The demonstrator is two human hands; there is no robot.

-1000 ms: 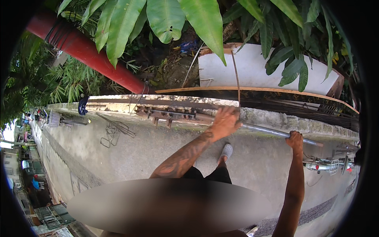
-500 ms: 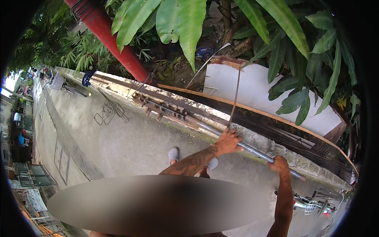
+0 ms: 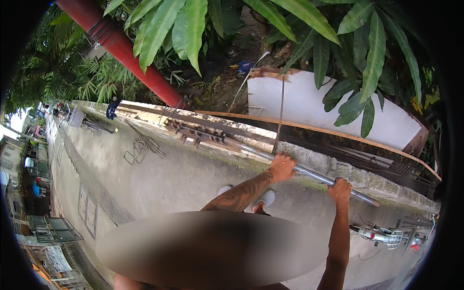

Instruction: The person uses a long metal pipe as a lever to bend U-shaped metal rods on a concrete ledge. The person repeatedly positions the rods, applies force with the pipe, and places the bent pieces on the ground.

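A grey metal pipe (image 3: 314, 174) slants from the wall's middle down toward the right. My left hand (image 3: 282, 167) is wrapped round it nearer its upper end, the tattooed forearm reaching across. Farther down, my right hand (image 3: 340, 189) grips the same pipe, its end sticking out beyond the fist. The pipe's upper end meets a rusty metal fixture with pegs (image 3: 200, 135) lying along the wall top; how they join is not clear. Just beyond my left hand a thin rusty rod (image 3: 280, 111) rises from the wall.
A low concrete wall (image 3: 328, 162) crosses the view. Behind it are a red post (image 3: 140, 65), a white board (image 3: 309, 99) and hanging leaves. Bent metal rods (image 3: 144, 147) lie on the pavement at left. A bicycle (image 3: 386, 237) is at lower right. Grey clogs (image 3: 265, 198) show below my arm.
Both hands keep their grip on the pipe. The whole view has shifted slightly, and the pipe's lower end sits a little farther right and higher. One foot has moved right.
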